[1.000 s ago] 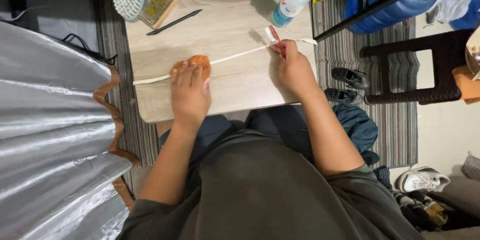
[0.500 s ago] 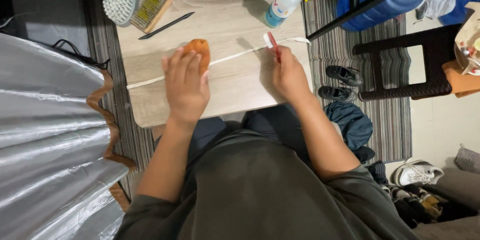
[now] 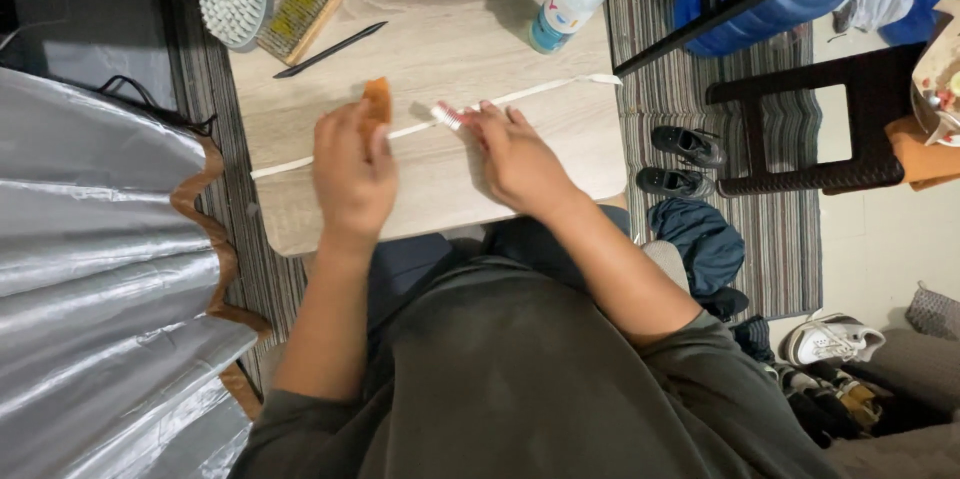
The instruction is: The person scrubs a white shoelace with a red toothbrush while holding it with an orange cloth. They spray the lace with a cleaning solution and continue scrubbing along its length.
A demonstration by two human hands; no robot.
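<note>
Leftward along the white lace (image 3: 320, 151) has slid the right hand (image 3: 517, 159), gripping a toothbrush (image 3: 450, 118) beside the left hand (image 3: 352, 174) pinching an orange cloth (image 3: 377, 99); a spray bottle (image 3: 570, 4) stands beyond.

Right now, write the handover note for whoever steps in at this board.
Left hand: grip on an orange cloth, pressing on the white lace.
Right hand: holds a small brush, bristles on the lace.
The lace lies stretched across the wooden board. Spray bottle, two scrub brushes and a black pen sit at the far edge.
Done: cannot tell how much is scrubbed.
Left: probably the remaining length.
</note>
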